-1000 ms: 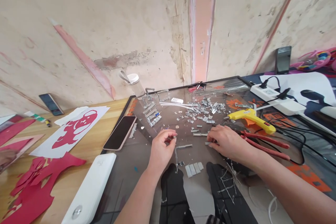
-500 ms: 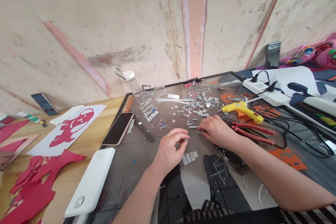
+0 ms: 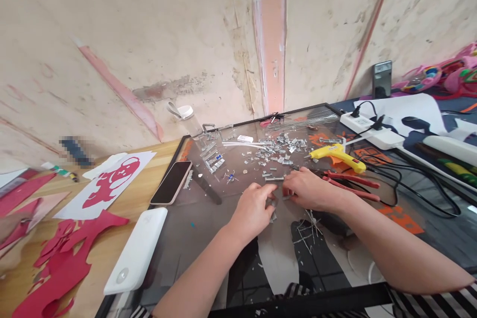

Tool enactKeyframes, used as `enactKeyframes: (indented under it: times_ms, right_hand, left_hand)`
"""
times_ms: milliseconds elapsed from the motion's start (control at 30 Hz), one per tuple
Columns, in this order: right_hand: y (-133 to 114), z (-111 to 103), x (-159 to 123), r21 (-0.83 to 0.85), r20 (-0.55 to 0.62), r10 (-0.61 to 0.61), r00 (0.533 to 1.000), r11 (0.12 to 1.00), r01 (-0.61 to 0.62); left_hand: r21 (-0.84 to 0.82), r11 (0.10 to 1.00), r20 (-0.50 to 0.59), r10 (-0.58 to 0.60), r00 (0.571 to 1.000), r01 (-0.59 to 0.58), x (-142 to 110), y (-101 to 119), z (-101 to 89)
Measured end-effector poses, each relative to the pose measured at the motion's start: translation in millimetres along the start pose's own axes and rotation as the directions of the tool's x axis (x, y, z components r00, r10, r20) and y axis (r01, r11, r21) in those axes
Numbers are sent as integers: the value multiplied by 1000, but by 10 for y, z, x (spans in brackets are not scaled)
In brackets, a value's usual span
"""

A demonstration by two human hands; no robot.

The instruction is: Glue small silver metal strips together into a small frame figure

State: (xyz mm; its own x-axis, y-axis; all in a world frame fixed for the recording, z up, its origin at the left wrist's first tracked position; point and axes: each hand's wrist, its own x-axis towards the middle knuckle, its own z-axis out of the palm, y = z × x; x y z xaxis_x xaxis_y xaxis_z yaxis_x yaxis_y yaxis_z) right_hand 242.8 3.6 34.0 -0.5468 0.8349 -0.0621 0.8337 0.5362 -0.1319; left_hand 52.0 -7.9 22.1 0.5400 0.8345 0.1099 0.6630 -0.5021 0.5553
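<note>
My left hand (image 3: 255, 208) hovers over the glass sheet (image 3: 194, 228) with its fingers pinched on a small silver metal piece. My right hand (image 3: 309, 190) lies just to its right, fingertips close to the left hand's, pinching another small metal piece against the glass. Several small flat silver pieces (image 3: 274, 216) sit right under the left fingers. A scatter of silver metal bits (image 3: 278, 151) spreads beyond both hands.
A yellow glue gun (image 3: 337, 155) and red-handled pliers (image 3: 352, 181) lie right of my right hand. A power strip (image 3: 372, 131) with black cables sits far right. A phone (image 3: 172, 189), a white power bank (image 3: 136, 251) and red paper cut-outs (image 3: 63, 263) lie to the left.
Both hands have drawn together near the middle of the glass; my left hand moved right and now covers the row of flat pieces. The view shifted slightly.
</note>
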Motion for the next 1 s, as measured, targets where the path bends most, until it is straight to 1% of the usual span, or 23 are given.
enactKeyframes:
  times_ms: [67,167,300,400,567,800,1000]
  right_hand:
    - [4,6,-11,1,-1,-4,1000,1000,4]
    - [-3,26,-26,3,-10,-7,1000,1000,7]
    - [-2,45,-35,7,-12,2,1000,1000,-2]
    - [12,49,-29,11,-18,13,1000,1000,-13]
    - [20,75,-10,20,-23,16,1000,1000,-16]
    - [33,97,7,31,-46,8,999,1000,-6]
    - [36,94,9,37,-57,28,998,999,-26]
  left_hand:
    - [38,999,16,-9,1000,8,36,8,17]
    - [77,997,7,-4,1000,3,61,11,50]
    - [100,994,-14,39,999,-37,37,-11,83]
    - [160,985,-30,69,997,-63,14,-32,81]
    - [245,969,-30,42,999,-34,19,-49,71]
    - [245,967,-26,78,997,-70,10,-54,89]
    - [244,969,-46,38,998,-25,22,-24,120]
